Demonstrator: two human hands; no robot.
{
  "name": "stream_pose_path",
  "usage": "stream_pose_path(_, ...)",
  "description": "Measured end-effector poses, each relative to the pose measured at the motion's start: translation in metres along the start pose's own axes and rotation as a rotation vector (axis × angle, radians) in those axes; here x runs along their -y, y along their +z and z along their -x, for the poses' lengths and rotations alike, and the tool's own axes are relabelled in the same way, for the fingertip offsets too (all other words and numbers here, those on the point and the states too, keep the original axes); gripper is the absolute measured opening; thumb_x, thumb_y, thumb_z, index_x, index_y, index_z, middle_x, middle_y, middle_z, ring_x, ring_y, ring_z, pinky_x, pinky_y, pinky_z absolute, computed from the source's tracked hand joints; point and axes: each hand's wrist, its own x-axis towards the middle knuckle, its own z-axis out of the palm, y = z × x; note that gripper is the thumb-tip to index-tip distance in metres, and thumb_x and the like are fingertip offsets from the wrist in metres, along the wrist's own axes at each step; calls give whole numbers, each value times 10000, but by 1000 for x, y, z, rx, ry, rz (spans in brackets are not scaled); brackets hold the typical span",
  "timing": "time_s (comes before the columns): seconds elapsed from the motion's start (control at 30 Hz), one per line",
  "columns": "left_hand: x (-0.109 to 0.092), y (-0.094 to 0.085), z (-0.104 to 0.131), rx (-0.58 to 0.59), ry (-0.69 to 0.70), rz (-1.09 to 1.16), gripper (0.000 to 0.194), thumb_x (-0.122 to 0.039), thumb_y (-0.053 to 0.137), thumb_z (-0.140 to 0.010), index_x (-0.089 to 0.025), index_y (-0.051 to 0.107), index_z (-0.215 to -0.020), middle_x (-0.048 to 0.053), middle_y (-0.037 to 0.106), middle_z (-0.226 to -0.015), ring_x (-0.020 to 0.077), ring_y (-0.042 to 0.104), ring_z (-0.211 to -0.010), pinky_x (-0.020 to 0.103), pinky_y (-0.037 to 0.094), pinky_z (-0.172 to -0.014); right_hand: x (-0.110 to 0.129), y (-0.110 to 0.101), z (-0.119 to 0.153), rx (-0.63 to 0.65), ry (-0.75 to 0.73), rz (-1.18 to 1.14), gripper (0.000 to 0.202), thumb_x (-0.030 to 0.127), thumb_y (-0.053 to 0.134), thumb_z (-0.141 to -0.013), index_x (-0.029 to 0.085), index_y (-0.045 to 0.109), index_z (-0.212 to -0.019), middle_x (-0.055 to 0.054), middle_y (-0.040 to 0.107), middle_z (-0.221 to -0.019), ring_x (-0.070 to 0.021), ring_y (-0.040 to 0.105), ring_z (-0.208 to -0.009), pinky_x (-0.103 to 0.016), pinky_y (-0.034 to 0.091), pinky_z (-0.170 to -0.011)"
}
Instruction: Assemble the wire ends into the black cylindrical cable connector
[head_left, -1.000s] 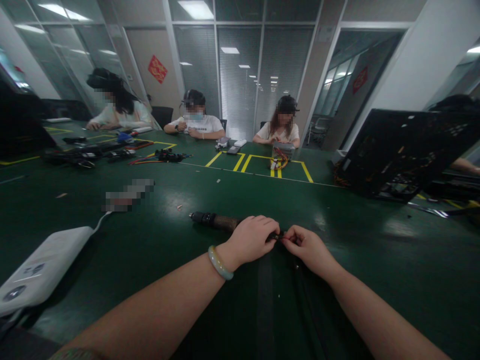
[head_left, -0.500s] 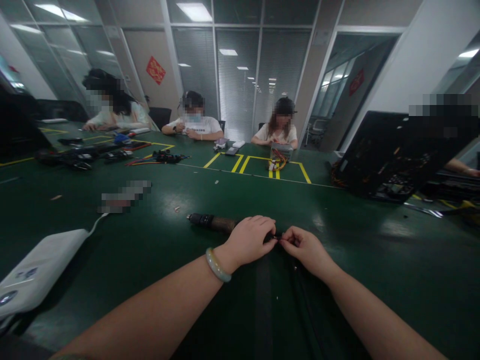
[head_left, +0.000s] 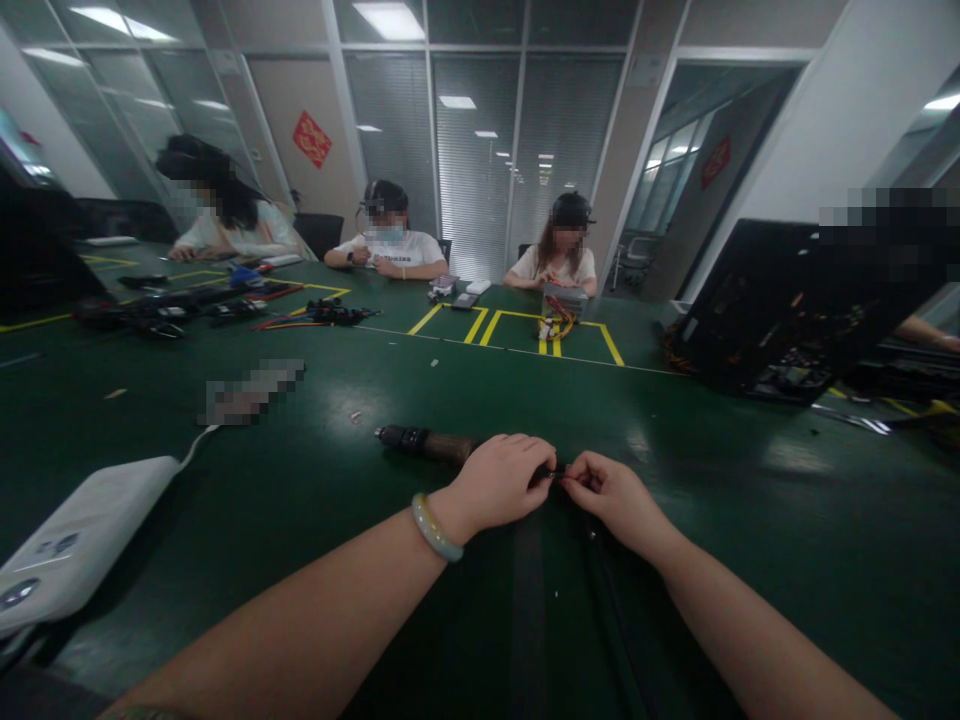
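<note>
A dark electric screwdriver (head_left: 442, 447) lies on the green table, its bit end pointing left. My left hand (head_left: 504, 482), with a jade-like bangle on the wrist, is closed over the tool's rear end and hides that part. Close beside it, my right hand (head_left: 611, 500) pinches thumb and fingertips together at the tail of the tool. Whatever small piece sits between those fingertips is too tiny and dark to name. From below my right hand a black cable (head_left: 611, 590) runs down toward the near edge.
A white power bank (head_left: 90, 540) with a white cord lies at left, linked to a blurred-out device (head_left: 251, 392). Farther back are bundled cables (head_left: 330, 313), yellow tape outlines and a black computer case (head_left: 757, 310) at right. Several people sit across the table.
My hands stay at the screwdriver's tail, with only slight finger movement. Across the table, the person opposite has lifted a hand to the wired metal box.
</note>
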Motion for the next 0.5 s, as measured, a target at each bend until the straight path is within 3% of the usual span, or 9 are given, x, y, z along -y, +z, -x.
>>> stream_pose_path(0.13, 0, 0, -1, 10, -9, -15, 95, -266, 603, -880, -204, 570, -943, 27, 641, -1048, 206, 596, -1008, 369, 453, -905, 2, 0, 1, 1, 0, -4, 89, 277, 602, -853, 195, 613, -820, 10, 646, -756, -152, 584, -676, -239, 419, -595)
stream_pose_path(0.33, 3, 2, -1, 9, 38, 0, 121, -161, 605, -844, -209, 570, -949, 15, 641, -1056, 203, 585, -1035, 361, 444, -913, 4, 0, 1, -1, -2, -8, 74, 259, 593, -854, 195, 608, -820, 13, 647, -757, -150, 590, -689, -234, 419, -605)
stream_pose_path(0.5, 1, 1, 0, -21, 7, 20, 140, -233, 620, -852, -203, 569, -980, 42, 636, -1064, 220, 593, -1023, 379, 454, -919, 5, 0, 1, -12, -2, 26, 83, 268, 601, -847, 196, 617, -810, 15, 647, -737, -149, 580, -661, -232, 411, -582)
